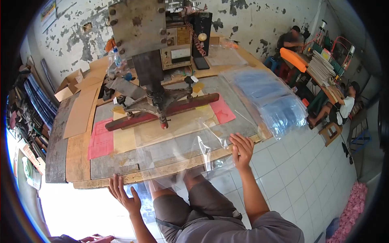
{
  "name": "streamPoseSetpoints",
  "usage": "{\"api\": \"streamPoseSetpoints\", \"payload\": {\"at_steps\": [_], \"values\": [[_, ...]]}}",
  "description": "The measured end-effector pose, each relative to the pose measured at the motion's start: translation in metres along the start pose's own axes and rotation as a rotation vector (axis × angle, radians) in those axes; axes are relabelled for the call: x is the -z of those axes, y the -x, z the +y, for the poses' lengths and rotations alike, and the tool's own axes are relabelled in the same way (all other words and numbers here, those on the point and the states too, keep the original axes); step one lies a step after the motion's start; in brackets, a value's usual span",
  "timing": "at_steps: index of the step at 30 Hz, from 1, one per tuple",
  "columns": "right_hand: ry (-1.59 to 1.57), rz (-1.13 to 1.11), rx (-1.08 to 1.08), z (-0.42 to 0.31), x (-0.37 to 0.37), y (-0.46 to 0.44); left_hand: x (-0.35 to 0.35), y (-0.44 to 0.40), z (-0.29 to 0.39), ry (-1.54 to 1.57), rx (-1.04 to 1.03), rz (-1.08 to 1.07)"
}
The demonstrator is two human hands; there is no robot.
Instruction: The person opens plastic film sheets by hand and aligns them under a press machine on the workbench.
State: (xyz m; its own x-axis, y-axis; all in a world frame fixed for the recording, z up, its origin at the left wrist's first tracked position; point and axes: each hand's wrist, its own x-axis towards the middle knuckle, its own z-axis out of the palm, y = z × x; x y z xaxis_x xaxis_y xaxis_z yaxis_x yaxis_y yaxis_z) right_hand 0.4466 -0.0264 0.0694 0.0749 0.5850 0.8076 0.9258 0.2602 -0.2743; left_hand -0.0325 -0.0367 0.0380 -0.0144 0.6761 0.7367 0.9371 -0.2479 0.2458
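A clear plastic sheet lies over the front of the work table and hangs past its edge above my lap. My right hand is at the sheet's right side, fingers together and bent; whether they pinch the film is too small to tell. At the table's front edge, my left hand has its fingers spread, with nothing visible in it. Above the sheet's far part stands a press with a long red bar. Under the bar lie a tan sheet and pink pieces.
Stacked clear plastic bags lie at the table's right. Cardboard is on the left. A black phone rests beside the control box. Two other people sit at the far right, near a stack of sheets.
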Motion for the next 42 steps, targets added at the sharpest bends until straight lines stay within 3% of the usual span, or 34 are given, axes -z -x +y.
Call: {"api": "streamPoseSetpoints", "payload": {"at_steps": [2,6,9,16,24,42], "values": [[0.059,0.193,-0.037,-0.003,-0.024,0.021,-0.009,0.006,0.006,0.022,0.018,0.089],[0.084,0.269,-0.091,0.006,-0.045,0.033,-0.057,0.015,-0.011,0.063,-0.014,0.318],[0.082,0.241,-0.086,0.01,-0.045,0.038,-0.069,0.015,-0.016,0.066,-0.031,0.374],[0.071,0.197,-0.022,0.01,-0.04,0.035,-0.056,0.023,-0.019,-0.005,0.008,0.216],[0.096,0.229,-0.055,0.013,-0.05,0.039,-0.069,0.022,-0.02,-0.017,0.004,0.308],[0.075,0.244,-0.042,0.013,-0.05,0.038,-0.072,0.025,-0.023,-0.035,0.015,0.298]]}}
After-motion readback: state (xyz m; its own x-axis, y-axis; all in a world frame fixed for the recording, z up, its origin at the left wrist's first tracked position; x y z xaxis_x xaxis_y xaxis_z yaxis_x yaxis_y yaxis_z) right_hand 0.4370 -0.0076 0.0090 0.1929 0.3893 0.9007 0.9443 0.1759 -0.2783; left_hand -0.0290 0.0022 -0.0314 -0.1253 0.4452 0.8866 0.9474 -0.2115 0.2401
